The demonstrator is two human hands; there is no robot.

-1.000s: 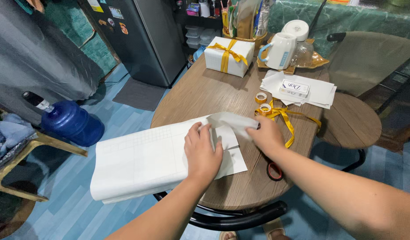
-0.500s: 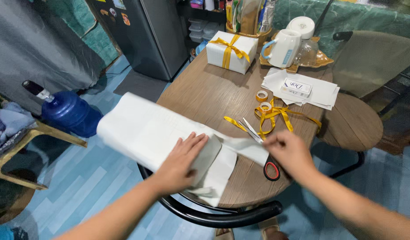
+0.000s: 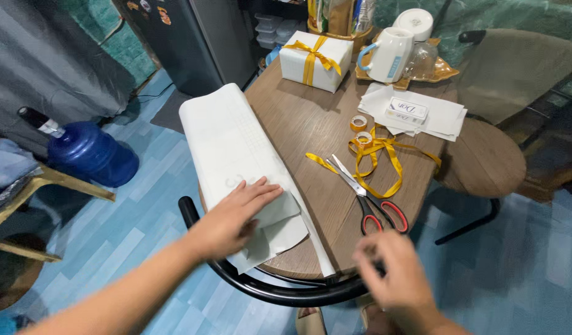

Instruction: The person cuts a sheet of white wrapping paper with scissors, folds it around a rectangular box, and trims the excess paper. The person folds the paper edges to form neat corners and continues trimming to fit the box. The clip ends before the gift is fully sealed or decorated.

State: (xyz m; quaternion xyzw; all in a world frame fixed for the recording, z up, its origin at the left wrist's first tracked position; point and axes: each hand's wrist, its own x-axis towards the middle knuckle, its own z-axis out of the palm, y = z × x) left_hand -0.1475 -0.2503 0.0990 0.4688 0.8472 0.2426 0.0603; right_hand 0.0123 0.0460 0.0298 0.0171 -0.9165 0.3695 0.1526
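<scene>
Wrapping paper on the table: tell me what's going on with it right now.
A person's left hand presses flat on a long sheet of white wrapping paper lying along the left edge of a round wooden table. The right hand hovers blurred and empty near the table's front edge, close to red-handled scissors resting on a yellow ribbon. Behind them sit two tape rolls, a gift box tied with ribbon, and a white mug.
</scene>
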